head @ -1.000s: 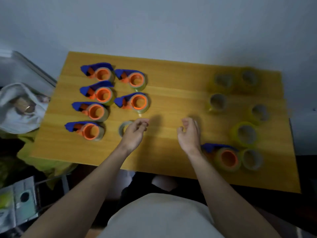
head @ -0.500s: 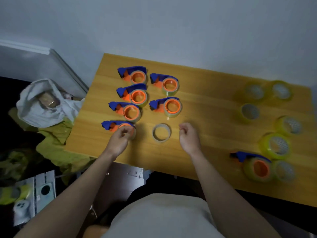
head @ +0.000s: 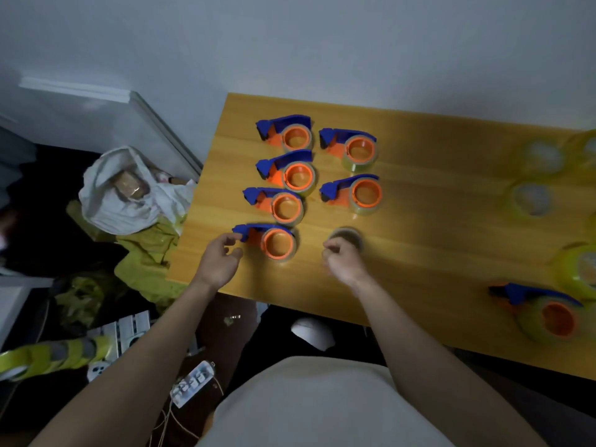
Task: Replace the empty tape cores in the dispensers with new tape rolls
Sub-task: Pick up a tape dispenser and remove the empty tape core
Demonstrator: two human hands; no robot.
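Your left hand [head: 217, 264] hovers just beside the blue tail of the nearest blue-and-orange plastic tape dispenser [head: 269, 241], which lies flat on the yellow wooden tabletop [head: 419, 227] with its long axis running left to right: blue cutter end toward your left fingers [head: 230, 240], orange hub to the right. Those fingers are loosely curled and hold nothing; the thumb and forefinger sit either side of the blue tip without clearly touching it. Your right hand [head: 343, 261] is blurred, its curled fingers over the near edge of the bare brownish cardboard tape core [head: 346, 237]; whether it grips the core cannot be told. The left hand is the nearer one to that dispenser. Off the table's left edge, a white plastic bag [head: 129, 195] holds a brownish roll, likely a discarded core.
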